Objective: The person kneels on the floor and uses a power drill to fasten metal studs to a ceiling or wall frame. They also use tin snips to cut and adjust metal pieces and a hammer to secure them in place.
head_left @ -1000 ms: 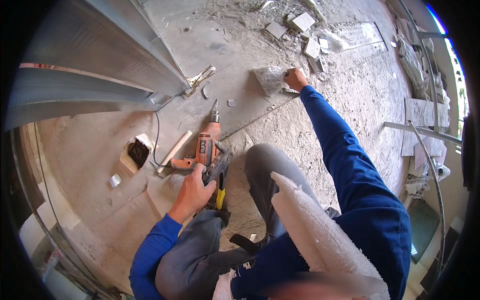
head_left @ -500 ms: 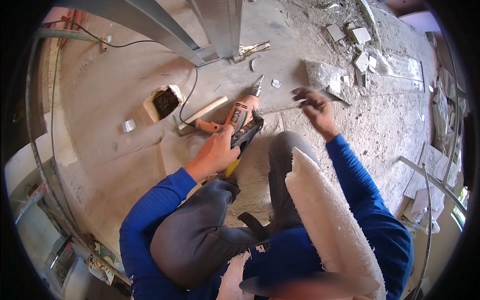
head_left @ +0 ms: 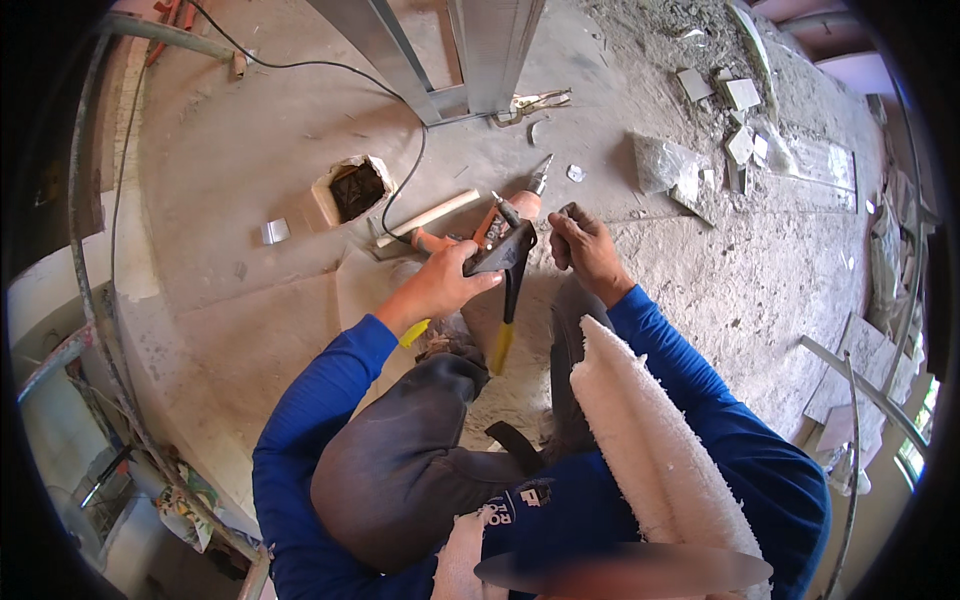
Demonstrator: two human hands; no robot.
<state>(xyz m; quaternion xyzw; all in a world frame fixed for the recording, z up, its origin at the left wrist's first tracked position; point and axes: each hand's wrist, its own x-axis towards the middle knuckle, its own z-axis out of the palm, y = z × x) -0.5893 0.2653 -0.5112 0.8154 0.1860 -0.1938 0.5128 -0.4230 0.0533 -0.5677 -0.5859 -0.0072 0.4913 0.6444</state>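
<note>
In my left hand [head_left: 447, 283] is a hand riveter [head_left: 512, 250] with a dark head, its nozzle pointing up and away. Its two yellow-ended handles are spread apart toward my knees. Just to the right, my right hand [head_left: 590, 252] is raised with thumb and fingers pinched together. What they hold, if anything, is too small to make out. Beneath and beyond the riveter an orange corded drill [head_left: 526, 204] lies on the floor, its bit facing away and its body partly hidden by the riveter and my left hand.
An opened box [head_left: 322, 196] with dark contents and a wooden stick [head_left: 432, 217] lie left of the drill. Metal studs [head_left: 490, 60] stand ahead, locking pliers [head_left: 535, 103] at their foot. A black cable [head_left: 300, 64] crosses the floor. Broken tiles [head_left: 740, 94] and rubble spread at right.
My left hand has lifted and turned the riveter, and its handles now show spread. My right hand has come leftward toward it, its fingers closing to a pinch. The view has shifted slightly.
</note>
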